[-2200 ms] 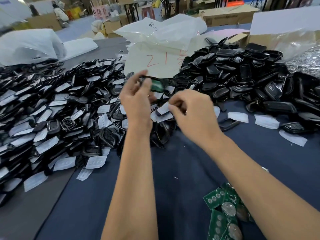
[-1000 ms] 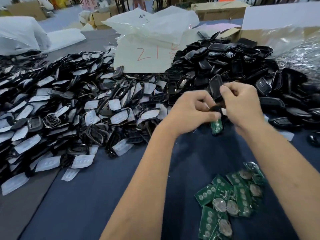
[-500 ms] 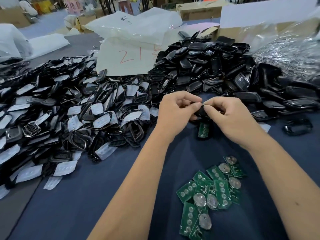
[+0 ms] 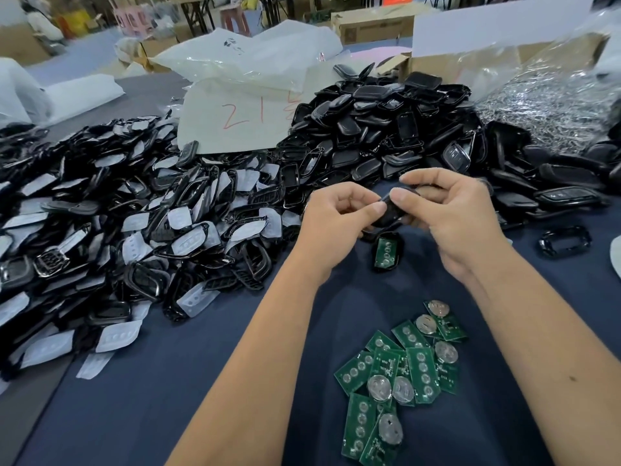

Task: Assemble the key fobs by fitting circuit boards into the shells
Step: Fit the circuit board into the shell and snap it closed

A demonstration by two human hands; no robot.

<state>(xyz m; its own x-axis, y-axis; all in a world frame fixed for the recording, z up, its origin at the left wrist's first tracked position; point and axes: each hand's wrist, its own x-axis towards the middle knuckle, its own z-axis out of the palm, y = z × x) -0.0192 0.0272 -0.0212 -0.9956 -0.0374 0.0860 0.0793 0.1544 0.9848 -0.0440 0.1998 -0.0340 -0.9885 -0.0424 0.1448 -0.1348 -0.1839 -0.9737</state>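
My left hand [image 4: 336, 223] and my right hand [image 4: 460, 210] meet over the blue cloth and both pinch one black fob shell [image 4: 391, 210] between thumbs and fingers. Just below them a black shell half with a green circuit board in it [image 4: 385, 252] lies on the cloth. A loose heap of green circuit boards [image 4: 403, 375] with round coin cells lies near my right forearm.
A wide pile of black frames and white button pads [image 4: 134, 230] fills the left. A mound of black shells [image 4: 386, 129] rises behind my hands, before a white sheet marked in red [image 4: 235, 129]. An empty black frame [image 4: 564, 242] lies right. Crinkled plastic bag [image 4: 544, 105] far right.
My hands moved from the left pile toward the right shell mound. The shell with the green board now lies on the cloth below them, and both hands hold another black shell.
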